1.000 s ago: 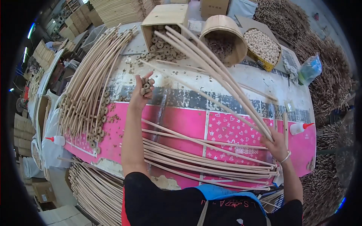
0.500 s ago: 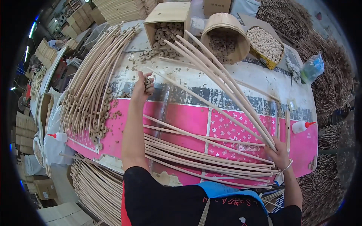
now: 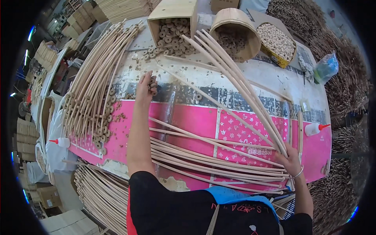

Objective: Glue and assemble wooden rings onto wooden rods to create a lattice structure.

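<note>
Perhaps the left hand point(image 3: 144, 88), fingers point(image 3: 146, 77) curled round rings point(image 3: 153, 87), or right hand point(image 3: 289, 159), gripping splayed rods point(image 3: 275, 134), could drop some — if loosened.

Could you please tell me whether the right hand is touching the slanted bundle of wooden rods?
Touching. The head view shows the right hand closed around the wooden rods near their lower ends, with no gap between.

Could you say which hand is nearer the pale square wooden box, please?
Left: the left hand is pictured below the box; the right hand is farther, to its lower right.
</note>
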### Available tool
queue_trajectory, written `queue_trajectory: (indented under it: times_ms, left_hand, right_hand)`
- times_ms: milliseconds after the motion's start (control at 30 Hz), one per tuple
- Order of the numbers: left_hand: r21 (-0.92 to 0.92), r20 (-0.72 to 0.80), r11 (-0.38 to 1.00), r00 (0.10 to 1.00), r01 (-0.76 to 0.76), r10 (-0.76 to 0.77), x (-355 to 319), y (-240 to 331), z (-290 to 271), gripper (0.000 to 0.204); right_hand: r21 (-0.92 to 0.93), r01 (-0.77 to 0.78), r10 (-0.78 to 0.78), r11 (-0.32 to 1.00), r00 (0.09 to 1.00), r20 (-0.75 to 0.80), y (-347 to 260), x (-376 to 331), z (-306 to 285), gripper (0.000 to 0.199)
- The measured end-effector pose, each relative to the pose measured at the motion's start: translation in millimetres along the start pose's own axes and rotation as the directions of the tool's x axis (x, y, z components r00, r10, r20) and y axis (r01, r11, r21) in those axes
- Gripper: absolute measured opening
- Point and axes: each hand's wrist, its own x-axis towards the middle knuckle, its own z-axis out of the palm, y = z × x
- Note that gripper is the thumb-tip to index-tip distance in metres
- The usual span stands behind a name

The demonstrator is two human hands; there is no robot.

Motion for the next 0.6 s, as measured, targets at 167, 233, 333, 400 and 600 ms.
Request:
queue_trajectory:
  times_ms: [167,233,333,400,600]
  left_hand:
    - [0.008,0.041,1.000,0.999,-0.027,0.026,-4,2,-1,0.039]
    - [0.064,0.080,0.996,0.995,-0.068,0.063,-7,3,5,0.037]
    - [0.117,0.011,0.990,0.997,-0.080,0.079,-15,9,14,0.034]
    - [0.160,-0.009,0.982,0.994,-0.105,0.108,-16,8,11,0.034]
    - [0.278,-0.064,0.952,0.986,-0.131,0.155,-18,8,15,0.033]
  right_hand:
    - [-0.062,-0.005,0.010,0.998,0.996,0.092,-9,2,4,0.020]
    - [-0.049,0.000,0.004,0.999,0.996,0.089,-9,2,6,0.020]
    - [-0.044,0.003,0.001,0.999,0.996,0.087,-11,2,7,0.020]
    - [-0.049,0.000,0.004,0.999,0.996,0.090,-12,2,7,0.020]
    - [-0.028,-0.001,0.004,1.000,0.996,0.085,-7,4,8,0.020]
